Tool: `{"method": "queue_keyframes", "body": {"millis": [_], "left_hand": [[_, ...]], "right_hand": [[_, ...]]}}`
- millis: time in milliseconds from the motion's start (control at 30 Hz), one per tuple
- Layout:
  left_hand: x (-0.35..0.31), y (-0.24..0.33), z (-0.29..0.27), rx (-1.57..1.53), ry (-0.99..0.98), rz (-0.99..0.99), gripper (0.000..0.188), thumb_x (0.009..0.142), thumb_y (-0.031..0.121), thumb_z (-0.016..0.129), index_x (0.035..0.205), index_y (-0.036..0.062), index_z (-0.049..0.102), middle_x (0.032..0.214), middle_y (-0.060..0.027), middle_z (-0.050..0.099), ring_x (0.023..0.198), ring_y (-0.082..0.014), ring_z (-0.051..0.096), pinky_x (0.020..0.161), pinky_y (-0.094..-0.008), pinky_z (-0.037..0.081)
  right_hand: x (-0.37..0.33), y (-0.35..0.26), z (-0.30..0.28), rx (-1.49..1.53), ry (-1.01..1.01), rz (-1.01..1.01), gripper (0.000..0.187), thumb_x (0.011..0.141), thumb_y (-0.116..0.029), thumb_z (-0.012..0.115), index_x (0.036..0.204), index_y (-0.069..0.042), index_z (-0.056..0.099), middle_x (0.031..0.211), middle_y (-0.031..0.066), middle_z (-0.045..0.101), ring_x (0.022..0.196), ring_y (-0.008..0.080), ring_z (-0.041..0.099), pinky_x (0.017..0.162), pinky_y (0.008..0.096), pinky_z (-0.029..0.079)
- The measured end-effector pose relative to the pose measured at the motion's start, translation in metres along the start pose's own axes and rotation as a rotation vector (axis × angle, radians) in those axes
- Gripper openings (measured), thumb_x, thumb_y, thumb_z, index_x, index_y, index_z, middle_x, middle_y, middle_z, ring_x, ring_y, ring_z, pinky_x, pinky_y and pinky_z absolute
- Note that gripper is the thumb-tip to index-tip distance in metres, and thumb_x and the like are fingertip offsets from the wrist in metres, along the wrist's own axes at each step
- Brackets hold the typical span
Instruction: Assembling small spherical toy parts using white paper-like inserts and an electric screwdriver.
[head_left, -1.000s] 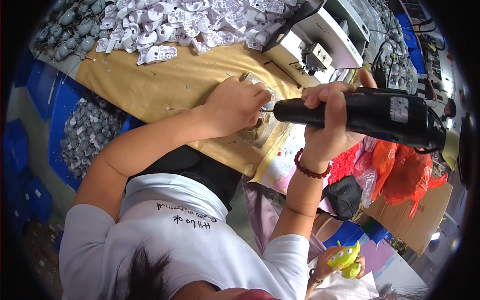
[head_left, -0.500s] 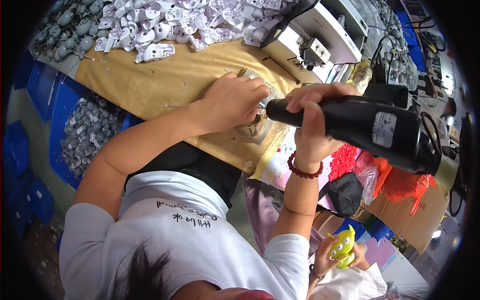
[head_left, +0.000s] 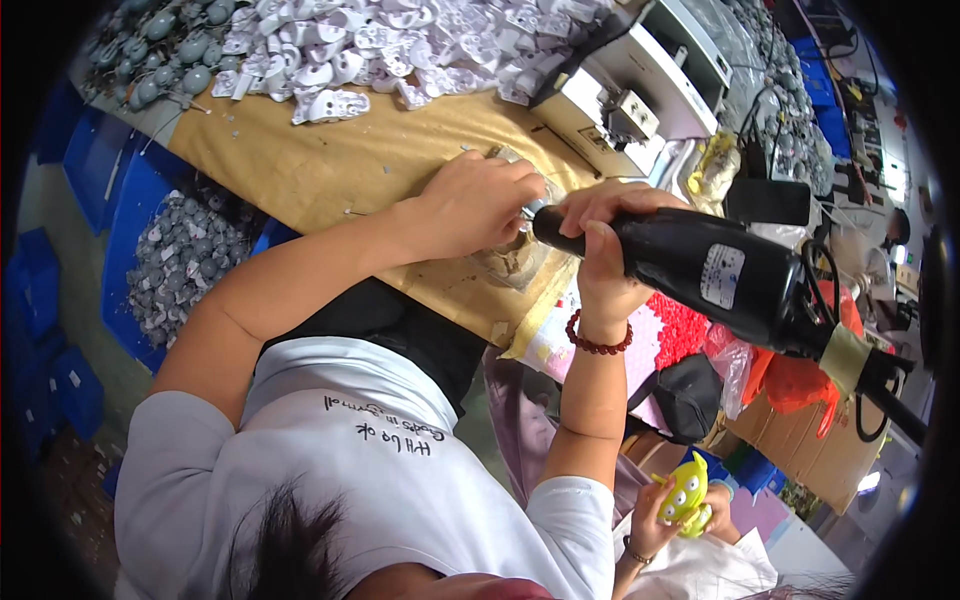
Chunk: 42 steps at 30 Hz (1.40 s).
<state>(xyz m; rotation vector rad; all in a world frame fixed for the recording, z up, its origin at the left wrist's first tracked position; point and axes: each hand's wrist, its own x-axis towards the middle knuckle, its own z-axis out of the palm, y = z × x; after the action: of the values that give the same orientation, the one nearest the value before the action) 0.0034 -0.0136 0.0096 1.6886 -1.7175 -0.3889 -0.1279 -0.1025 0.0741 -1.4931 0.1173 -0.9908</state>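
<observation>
My right hand (head_left: 612, 235) is wrapped round a black corded electric screwdriver (head_left: 690, 262), held tilted with its nose toward my left hand. My left hand (head_left: 482, 205) is closed, fingers bent together at the screwdriver's tip. They pinch a small light-grey part (head_left: 533, 208), mostly hidden by the fingers and the tool's nose. Under both hands lies a worn, brownish block (head_left: 515, 265) on the table. Whether the bit touches the part cannot be made out.
White plastic shells (head_left: 400, 50) are heaped at the back of the brown-covered table (head_left: 310, 150). A white boxy device (head_left: 600, 115) stands back right. Grey round parts fill a blue bin (head_left: 118, 290) at left. At lower right, another person's hands hold a green toy figure (head_left: 686, 495).
The screwdriver's rear end and my right hand have shifted left, with the tool steeper in the picture. My left hand stays at the tip, and the whole view has slid slightly.
</observation>
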Motion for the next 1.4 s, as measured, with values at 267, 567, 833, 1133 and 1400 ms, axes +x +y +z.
{"method": "queue_keyframes", "body": {"millis": [267,567,833,1133,1400], "left_hand": [[-0.003,-0.002,0.004,-0.041,0.059,0.027,0.031,0.071,0.008,0.071,0.098,0.013,0.056,0.092,-0.0036,0.058,0.09,-0.025,0.061,0.075,-0.0402,0.043],[0.001,0.0,-0.001,0.004,-0.045,-0.005,0.032,0.072,0.011,0.072,0.102,0.0106,0.059,0.096,-0.0063,0.06,0.093,-0.026,0.064,0.078,-0.0412,0.045],[0.0,0.003,-0.001,0.006,-0.037,-0.048,0.036,0.075,0.014,0.073,0.108,0.0095,0.059,0.104,-0.0068,0.058,0.095,-0.0275,0.061,0.081,-0.0418,0.046],[-0.006,0.0,-0.002,0.046,-0.057,-0.031,0.036,0.078,0.017,0.074,0.11,0.0102,0.06,0.11,-0.0039,0.06,0.095,-0.0236,0.062,0.08,-0.0391,0.047],[-0.014,-0.005,0.006,0.108,0.134,0.184,0.03,0.08,0.019,0.072,0.108,0.0145,0.062,0.096,-0.0006,0.061,0.089,-0.0187,0.064,0.077,-0.0347,0.045]], "right_hand": [[0.002,0.007,0.001,-0.018,0.017,-0.068,0.055,0.082,0.002,0.07,0.128,-0.001,0.041,0.075,0.009,0.061,0.064,0.0182,0.06,0.064,0.0292,0.051],[0.004,0.01,-0.009,0.068,-0.146,0.007,0.051,0.074,0.012,0.066,0.118,-0.002,0.046,0.079,0.0094,0.062,0.068,0.0169,0.062,0.064,0.0283,0.052],[0.012,-0.008,-0.021,0.076,-0.034,0.065,0.043,0.089,-0.003,0.064,0.127,-0.003,0.044,0.077,0.0074,0.056,0.064,0.0189,0.055,0.064,0.0345,0.049],[-0.017,0.012,-0.125,-0.515,0.731,0.171,0.031,0.094,-0.005,0.061,0.125,0.002,0.06,0.107,0.0075,0.065,0.091,0.012,0.062,0.078,0.0229,0.049],[-0.044,0.035,-0.036,-0.616,0.075,0.414,0.011,0.089,-0.007,0.071,0.098,0.0,0.071,0.09,0.0054,0.061,0.077,0.0112,0.056,0.069,0.0238,0.046]]}}
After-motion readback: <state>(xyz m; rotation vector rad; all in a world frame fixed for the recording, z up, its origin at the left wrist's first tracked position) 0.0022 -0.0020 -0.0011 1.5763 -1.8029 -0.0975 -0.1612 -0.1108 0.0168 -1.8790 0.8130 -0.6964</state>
